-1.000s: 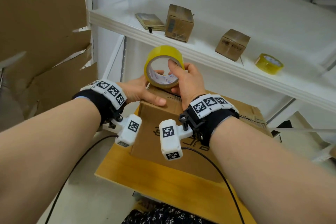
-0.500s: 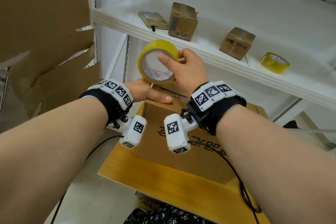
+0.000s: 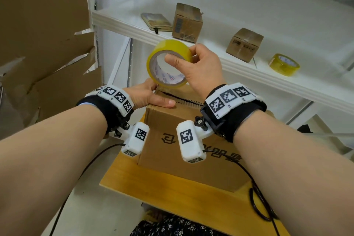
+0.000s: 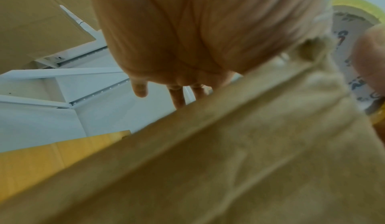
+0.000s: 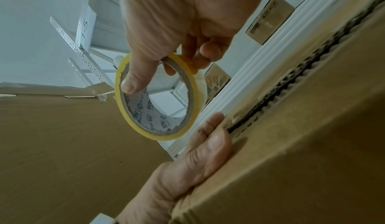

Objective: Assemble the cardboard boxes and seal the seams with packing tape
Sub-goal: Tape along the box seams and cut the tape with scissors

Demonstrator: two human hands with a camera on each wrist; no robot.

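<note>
The tape roll [image 3: 168,64] is rising off the box [image 3: 191,140] on the desk [image 3: 172,197], the right hand [image 3: 203,71] pinching its rim; the left hand [image 3: 147,96], fingers flat, keeps pressing the box's corner, so tape is probably being drawn for the top seam.

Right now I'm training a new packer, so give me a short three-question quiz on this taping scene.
1. True or false: the right hand grips the tape roll with its thumb inside the core.
2. Which hand presses on the cardboard box: A left, B right?
3. Fill in: a second tape roll lies on the white ____.

Key: 1 true; 2 A, the left hand; 3 shelf.
</note>
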